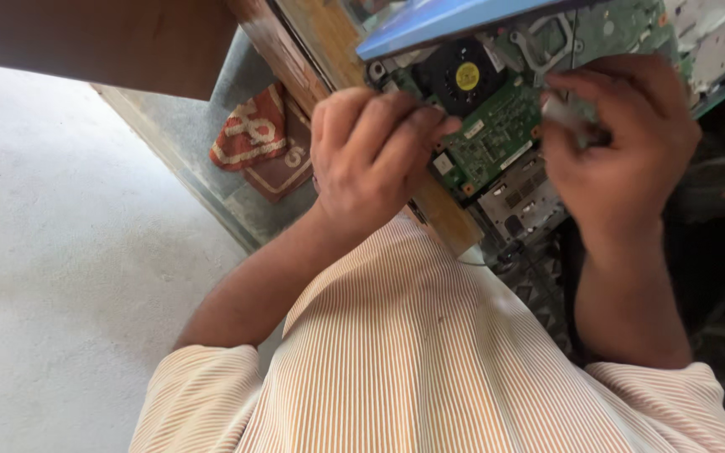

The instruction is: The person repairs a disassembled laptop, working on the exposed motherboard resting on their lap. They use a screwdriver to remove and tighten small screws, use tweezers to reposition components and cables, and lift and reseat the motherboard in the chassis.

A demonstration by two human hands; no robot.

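The opened laptop chassis [547,50] lies on the wooden table edge [312,59] before me, its blue cover raised at the top, and its long axis runs from lower left to upper right in my view, so the near corner points toward my striped shirt [430,361]. Inside it the green circuit board [497,138] follows the same slant, with the black fan [463,75] and its yellow label at the upper part. My left hand [371,155] is curled, the fingertips pressing on the board edge beside the fan; it steadies, it does not hold anything I can see. My right hand [623,143] is closed around a small pale tool [565,116] over the board. To do this well, I judge I should keep the left hand firm and move the tool gently, straight down on the part
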